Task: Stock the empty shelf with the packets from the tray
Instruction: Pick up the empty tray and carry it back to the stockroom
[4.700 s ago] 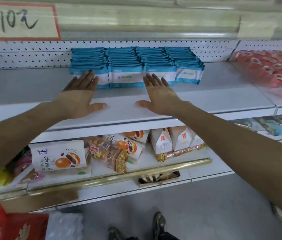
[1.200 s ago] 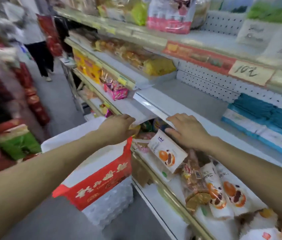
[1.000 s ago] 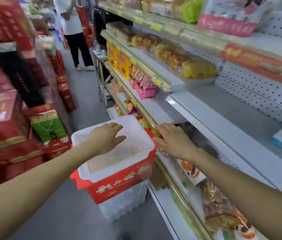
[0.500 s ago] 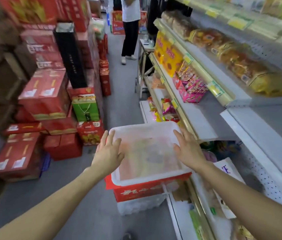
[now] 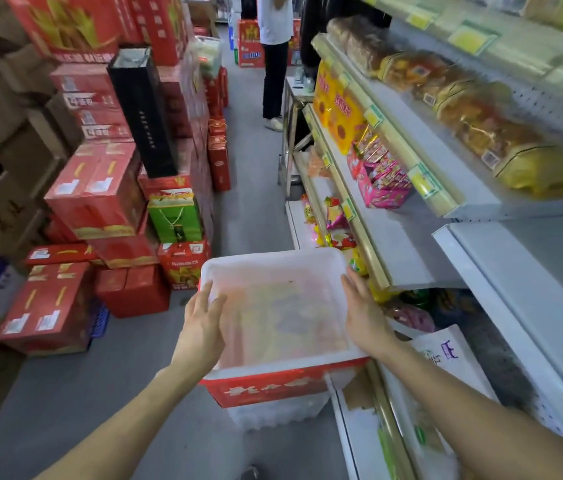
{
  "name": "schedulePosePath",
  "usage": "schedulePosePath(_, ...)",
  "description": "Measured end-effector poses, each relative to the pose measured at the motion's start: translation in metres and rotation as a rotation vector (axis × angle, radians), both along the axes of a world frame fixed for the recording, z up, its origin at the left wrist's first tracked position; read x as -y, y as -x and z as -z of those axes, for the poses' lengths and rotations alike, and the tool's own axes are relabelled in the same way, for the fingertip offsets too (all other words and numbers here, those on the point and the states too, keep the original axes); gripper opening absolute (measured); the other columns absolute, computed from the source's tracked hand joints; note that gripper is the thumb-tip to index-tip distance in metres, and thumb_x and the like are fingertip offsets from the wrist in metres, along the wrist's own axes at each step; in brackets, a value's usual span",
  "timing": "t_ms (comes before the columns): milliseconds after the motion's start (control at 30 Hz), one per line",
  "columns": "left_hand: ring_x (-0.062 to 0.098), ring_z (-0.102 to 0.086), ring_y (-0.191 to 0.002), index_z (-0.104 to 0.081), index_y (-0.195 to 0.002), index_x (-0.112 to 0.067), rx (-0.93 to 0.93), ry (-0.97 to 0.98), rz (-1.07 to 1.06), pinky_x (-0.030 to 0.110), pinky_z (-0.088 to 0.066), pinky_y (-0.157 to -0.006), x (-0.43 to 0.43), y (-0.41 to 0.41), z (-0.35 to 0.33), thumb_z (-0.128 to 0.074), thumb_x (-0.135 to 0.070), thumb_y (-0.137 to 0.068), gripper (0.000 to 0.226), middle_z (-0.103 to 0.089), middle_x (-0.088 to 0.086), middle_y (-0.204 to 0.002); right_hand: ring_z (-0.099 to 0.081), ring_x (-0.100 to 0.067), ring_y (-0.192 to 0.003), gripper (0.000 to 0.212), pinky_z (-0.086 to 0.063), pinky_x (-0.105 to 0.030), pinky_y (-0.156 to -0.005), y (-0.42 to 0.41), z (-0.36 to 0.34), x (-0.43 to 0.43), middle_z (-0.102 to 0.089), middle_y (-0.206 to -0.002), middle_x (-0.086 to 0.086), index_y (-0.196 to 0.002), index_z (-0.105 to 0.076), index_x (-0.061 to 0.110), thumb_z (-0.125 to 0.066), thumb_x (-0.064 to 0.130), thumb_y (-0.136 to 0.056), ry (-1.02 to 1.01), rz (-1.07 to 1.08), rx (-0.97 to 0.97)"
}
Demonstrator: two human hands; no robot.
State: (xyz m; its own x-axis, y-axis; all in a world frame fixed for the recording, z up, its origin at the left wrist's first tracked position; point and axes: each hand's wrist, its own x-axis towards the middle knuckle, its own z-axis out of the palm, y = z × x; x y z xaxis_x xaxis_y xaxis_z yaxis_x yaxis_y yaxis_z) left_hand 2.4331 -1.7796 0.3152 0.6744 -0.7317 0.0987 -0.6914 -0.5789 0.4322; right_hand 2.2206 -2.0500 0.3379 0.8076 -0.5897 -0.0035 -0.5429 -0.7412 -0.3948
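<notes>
The grey floor (image 5: 249,202) runs from 6 to 12 o'clock. At 9 o'clock red cartons (image 5: 44,306) stand on it in stacks, with a green box (image 5: 174,216) stacked among them. At 6 o'clock a white crate (image 5: 273,415) sits on it under a red box (image 5: 266,386). A person (image 5: 275,29) stands on it at 12 o'clock. From 1 to 4 o'clock shelves rise in tiers. The bread shelf (image 5: 481,206) holds bagged loaves (image 5: 481,126). The middle shelf (image 5: 401,251) holds yellow boxes (image 5: 335,105) and pink packets (image 5: 382,181). The bottom shelf (image 5: 299,220) holds loose snack packets (image 5: 335,216). A white shelf (image 5: 532,282) juts out at 3 o'clock.
</notes>
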Motion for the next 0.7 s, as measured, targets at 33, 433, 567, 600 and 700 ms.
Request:
schedulePosePath(33,0.052,-0.034,-0.137,-0.049,-0.14,-0.011,-0.001,0.006,-0.007,0.06,-0.053,-0.086,0.0,-0.001,-0.002,-0.041,0.027,-0.069,0.081,-0.028,0.023,-0.161,-0.005,-0.019,-0.158,0.077,-0.03,-0.039,-0.123,0.001,0.0,-0.001,0.003,-0.171,0.002,-0.161,-0.019,0.008,-0.046,-0.01,-0.091,-0.011,0.008,0.004)
schedulePosePath(433,0.023,-0.028,-0.151,-0.038,-0.157,-0.019,-0.188,0.189,-0.071,0.041,-0.036,-0.116,0.037,-0.019,-0.054,-0.047,0.015,-0.075,0.089,-0.025,-0.006,-0.167,-0.014,-0.021,-0.156,0.067,-0.025,-0.03,-0.123,0.021,-0.041,-0.015,-0.002,-0.171,-0.002,-0.162,-0.016,0.008,-0.038,-0.005,-0.1,-0.06,0.25,0.144)
schedulePosePath(567,0.016,-0.03,-0.151,-0.041,-0.156,-0.018,-0.238,0.22,0.008,0.024,-0.023,-0.116,0.053,-0.024,-0.065,-0.053,0.016,-0.075,0.088,-0.03,-0.011,-0.164,-0.019,-0.021,-0.154,0.063,-0.036,-0.034,-0.117,0.042,-0.045,-0.023,-0.001,-0.171,0.005,-0.162,-0.017,0.013,-0.039,0.002,-0.103,-0.076,0.368,0.155)
schedulePosePath(600,0.015,-0.03,-0.151,-0.042,-0.155,-0.017,-0.249,0.229,0.02,0.022,-0.021,-0.116,0.056,-0.023,-0.067,-0.053,0.017,-0.074,0.088,-0.032,-0.01,-0.164,-0.021,-0.021,-0.153,0.063,-0.04,-0.037,-0.115,0.049,-0.046,-0.028,-0.002,-0.17,0.007,-0.162,-0.018,0.014,-0.04,0.003,-0.103,-0.082,0.39,0.155)
schedulePosePath(700,0.011,-0.03,-0.15,-0.043,-0.154,-0.018,-0.31,0.216,0.122,0.012,-0.016,-0.114,0.071,-0.019,-0.071,-0.052,0.019,-0.075,0.088,-0.034,-0.011,-0.162,-0.024,-0.019,-0.152,0.06,-0.039,-0.04,-0.118,0.07,-0.055,-0.047,-0.01,-0.17,0.003,-0.161,-0.023,0.015,-0.041,0.004,-0.105,-0.122,0.524,0.201)
